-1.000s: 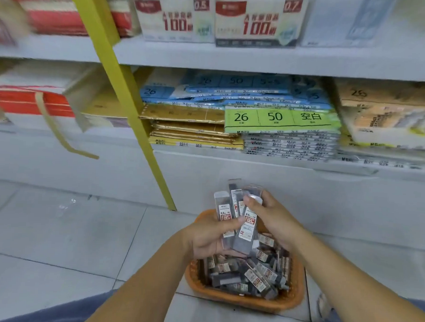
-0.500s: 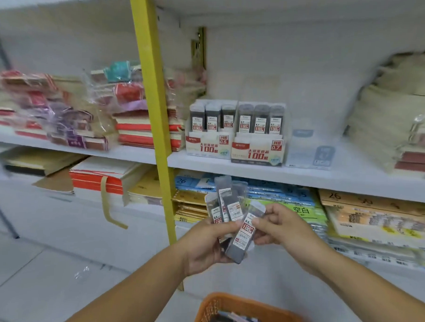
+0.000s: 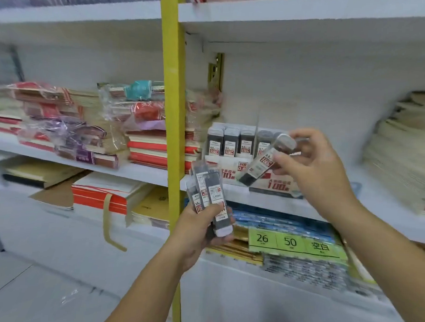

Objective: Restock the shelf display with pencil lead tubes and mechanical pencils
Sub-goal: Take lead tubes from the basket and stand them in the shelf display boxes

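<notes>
Close in, lower centre: left hand (image 3: 192,234) raised, thumb and fingers curled round a fanned bundle of lead tubes (image 3: 209,188). Dark bodies, white labels with red print, tops pointing up.

Just right and higher: right hand (image 3: 315,170), other fingers loosely bent, pinching a single lead tube (image 3: 262,163) near its clear upper end between thumb and fingertips. Tilted, dark lower end aimed down-left. Held in front of the display carton (image 3: 281,187); contact with it impossible to judge. Well apart from the bundle.

Behind the hands, centre: white-and-red carton on the middle shelf (image 3: 142,172), with a row of stocked tubes (image 3: 230,143) standing upright in it, labels facing out.

Left of that: yellow upright (image 3: 171,98) running top to bottom of the frame. Beyond it, red-edged notebooks (image 3: 158,151) stacked flat, then cellophane-wrapped packs (image 3: 69,120) toward the left edge.

Lower shelf: red-and-white pad stack (image 3: 100,195) at left, green-labelled packs (image 3: 290,242) marked 26 and 50 at lower right, blue packs (image 3: 277,222) lying on top of them.

Far right: pale stack of paper goods (image 3: 406,154), blurred. Lower left corner: grey tiled floor (image 3: 30,286).
</notes>
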